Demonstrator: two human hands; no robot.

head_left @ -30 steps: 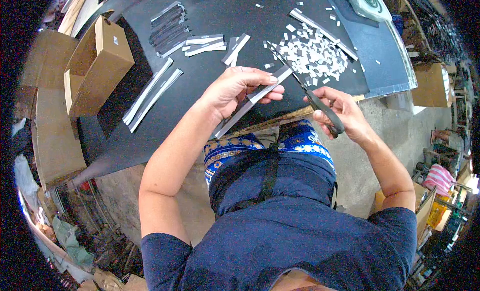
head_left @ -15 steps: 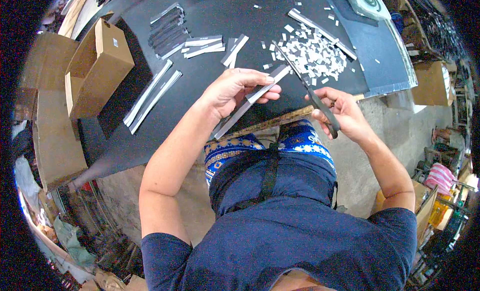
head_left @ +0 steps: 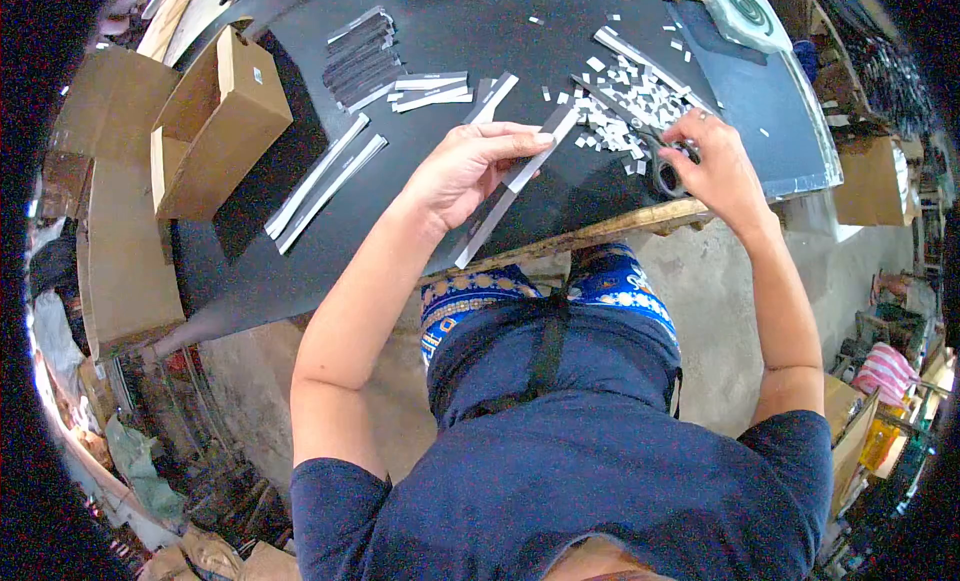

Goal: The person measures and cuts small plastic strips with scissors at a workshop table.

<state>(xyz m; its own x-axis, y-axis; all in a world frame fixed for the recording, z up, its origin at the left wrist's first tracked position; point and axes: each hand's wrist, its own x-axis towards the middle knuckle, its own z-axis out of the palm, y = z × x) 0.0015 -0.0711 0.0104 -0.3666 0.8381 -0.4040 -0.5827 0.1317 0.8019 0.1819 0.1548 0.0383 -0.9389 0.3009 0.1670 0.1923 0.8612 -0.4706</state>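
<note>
My left hand (head_left: 480,161) pinches a few black-and-white strips (head_left: 508,189) between thumb and fingers. The strips slant from upper right to lower left, their lower ends hanging near the table's front edge. Over on the right, my right hand (head_left: 715,161) has its fingers closed at the handles of black scissors (head_left: 665,176). The scissors lie low over a pile of small white cut pieces (head_left: 610,121), blades pointing away and to the left. Just beyond the left hand are short strips (head_left: 495,96) on the black table (head_left: 420,231).
At left stands an open cardboard box (head_left: 225,131). Two long strip bundles (head_left: 325,186) lie beside it, with a stack of dark strips (head_left: 360,61) farther back. Another long strip (head_left: 655,66) borders the cut pieces. A pale container (head_left: 740,16) sits at the far right corner.
My right hand has moved away from the strips, forward over the table, bringing the scissors down to the cut pieces. My left hand still holds the strips, now slightly farther right in view.
</note>
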